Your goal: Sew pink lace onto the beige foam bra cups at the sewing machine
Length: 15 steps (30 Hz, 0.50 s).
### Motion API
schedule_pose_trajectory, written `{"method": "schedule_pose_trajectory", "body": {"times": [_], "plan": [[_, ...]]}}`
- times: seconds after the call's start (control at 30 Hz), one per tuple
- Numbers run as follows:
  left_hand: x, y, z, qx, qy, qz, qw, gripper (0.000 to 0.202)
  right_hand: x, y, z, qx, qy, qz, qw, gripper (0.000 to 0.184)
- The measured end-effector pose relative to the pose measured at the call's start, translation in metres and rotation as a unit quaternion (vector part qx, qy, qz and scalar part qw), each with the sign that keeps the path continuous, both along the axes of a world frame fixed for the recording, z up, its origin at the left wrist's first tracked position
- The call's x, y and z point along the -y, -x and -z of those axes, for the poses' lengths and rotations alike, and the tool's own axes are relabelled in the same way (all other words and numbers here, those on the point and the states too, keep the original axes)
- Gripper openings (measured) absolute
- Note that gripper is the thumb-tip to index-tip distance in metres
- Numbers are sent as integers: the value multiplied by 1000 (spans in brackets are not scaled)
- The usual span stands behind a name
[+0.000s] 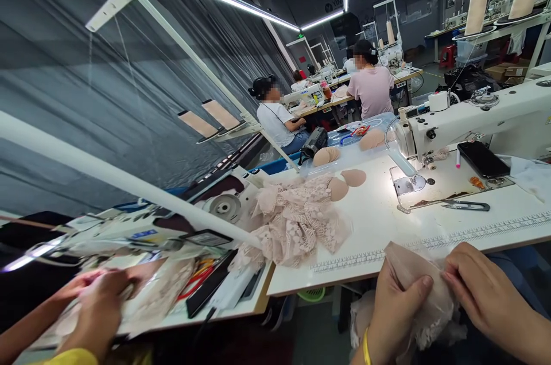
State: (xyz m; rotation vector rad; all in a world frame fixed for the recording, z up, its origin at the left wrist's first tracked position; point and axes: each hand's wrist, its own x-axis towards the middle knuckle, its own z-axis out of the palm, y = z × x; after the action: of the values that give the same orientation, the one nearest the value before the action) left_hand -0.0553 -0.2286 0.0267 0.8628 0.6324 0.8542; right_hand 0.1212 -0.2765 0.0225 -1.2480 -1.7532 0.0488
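1. Beige sheer cloth is bunched between the person's left hand and right hand, at the near edge of the white worktop; its frilly lower part hangs beneath the fingers.
2. From where I stand, the left hand grips the cloth with its thumb laid across the front; a yellow band circles that wrist.
3. The right hand pinches the cloth's other side between thumb and fingers.
4. Just ahead of the hands, a printed ruler strip runs along the worktop.
5. Farther ahead stands a white sewing machine, its lamp lighting the needle area.
6. Beyond the right hand lie thread snips, an orange piece, a pink pen and a black phone.
7. Ahead and to the left of the left hand sits a heap of pale lace, with two beige cups at its far side.
8. Well to the left, a co-worker's hands are over a neighbouring worktop; blur keeps me from telling their grip.
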Motion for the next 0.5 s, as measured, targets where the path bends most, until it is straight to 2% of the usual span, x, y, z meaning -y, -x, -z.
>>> {"method": "schedule_pose_trajectory", "body": {"times": [0.13,0.27,0.4,0.5], "plan": [[-5,1,0,-39,3,34,999,60,-7,-2,6,50,-64,34,996,21],[-9,2,2,-49,42,43,997,58,-8,-3,12,88,-68,-4,994,20],[-9,3,2,-50,54,66,995,53,-12,-12,16,110,-78,28,991,18],[-8,3,0,-57,50,46,996,51,-11,-14,12,59,-43,5,997,19]]}}
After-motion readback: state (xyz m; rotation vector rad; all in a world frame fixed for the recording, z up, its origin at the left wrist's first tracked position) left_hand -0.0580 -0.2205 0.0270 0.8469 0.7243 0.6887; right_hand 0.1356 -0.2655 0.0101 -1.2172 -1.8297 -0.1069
